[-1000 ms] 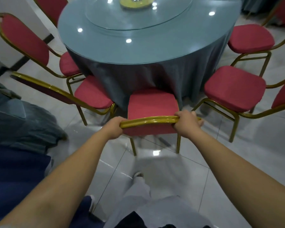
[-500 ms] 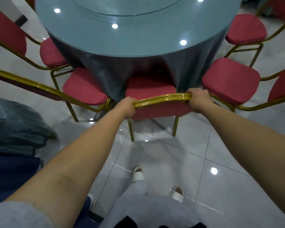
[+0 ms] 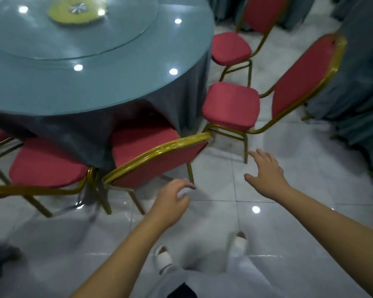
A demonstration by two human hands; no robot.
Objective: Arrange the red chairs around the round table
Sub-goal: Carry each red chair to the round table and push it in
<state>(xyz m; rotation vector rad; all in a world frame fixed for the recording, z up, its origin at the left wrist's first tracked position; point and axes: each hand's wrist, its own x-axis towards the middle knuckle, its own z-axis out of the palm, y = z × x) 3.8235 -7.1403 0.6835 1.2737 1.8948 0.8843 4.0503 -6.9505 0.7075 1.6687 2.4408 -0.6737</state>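
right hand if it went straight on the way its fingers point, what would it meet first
Probably the gold leg of the red chair just ahead: the fingers of the open right hand aim at it, only floor between. Depth is unclear.

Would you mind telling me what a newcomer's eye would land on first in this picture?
The round table, with grey-blue cloth and glass turntable, fills the upper left. The nearest red chair sits tucked under its edge at centre, with a second red chair to the right. Below, the left hand and right hand hover above the tiled floor, holding nothing.
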